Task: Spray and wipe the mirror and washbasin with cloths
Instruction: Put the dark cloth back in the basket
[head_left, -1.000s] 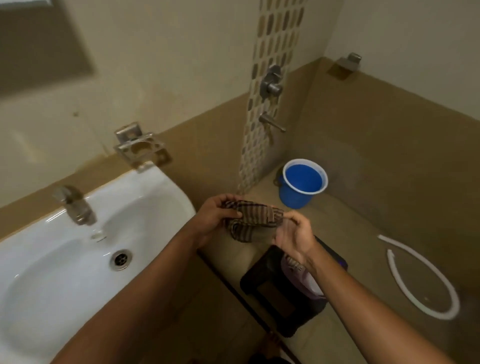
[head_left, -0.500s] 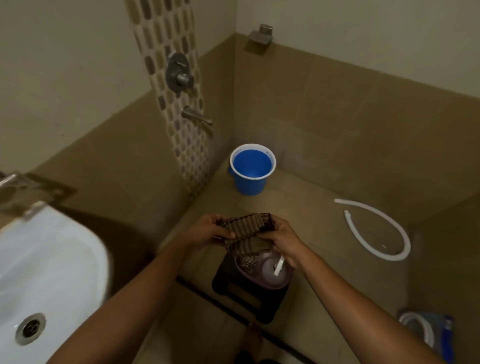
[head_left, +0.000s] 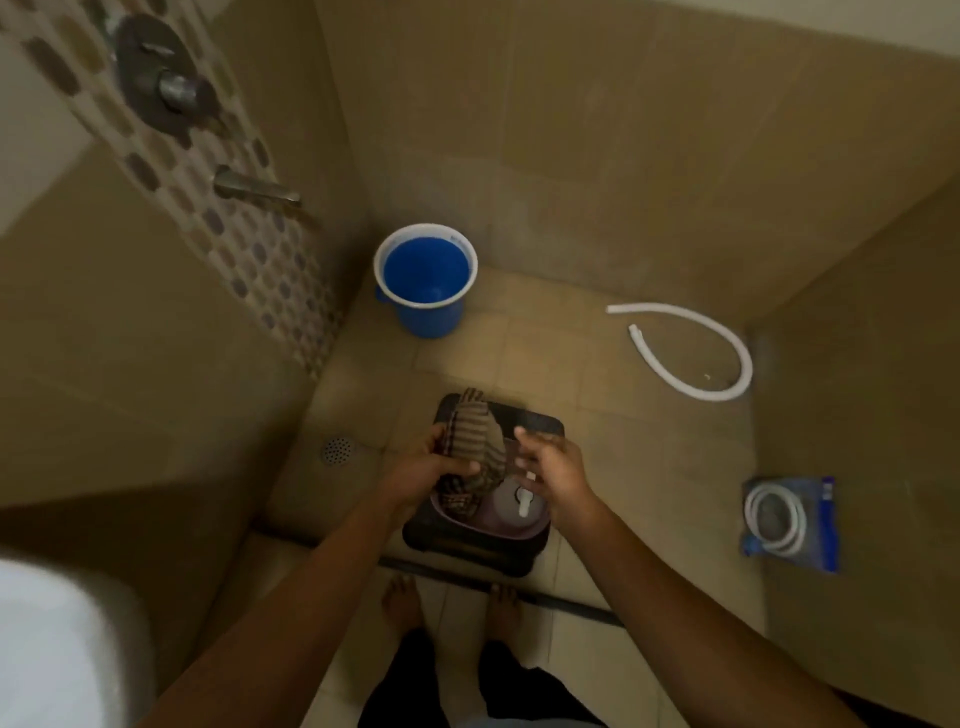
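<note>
The tiled floor (head_left: 597, 364) fills most of the head view, and a white edge of the washbasin (head_left: 47, 649) shows at lower left. In the corner stands a blue bucket (head_left: 425, 280); faint marks on its rim are too small to read. A white hose (head_left: 691, 353) curls on the floor to the right, and a packaged coil of hose (head_left: 792, 522) lies nearer the right wall, its print illegible. Both forearms reach forward and down over a dark stool (head_left: 540, 423) that carries a purple basin (head_left: 488, 525). The left hand (head_left: 421, 465) grips a brown striped cloth (head_left: 472, 431), bunched and draping into the basin. The right hand (head_left: 553, 467) hovers just beside it, fingers (head_left: 530, 441) loosely spread, holding nothing. A white-capped bottle (head_left: 511, 501) sits in the basin below.
</note>
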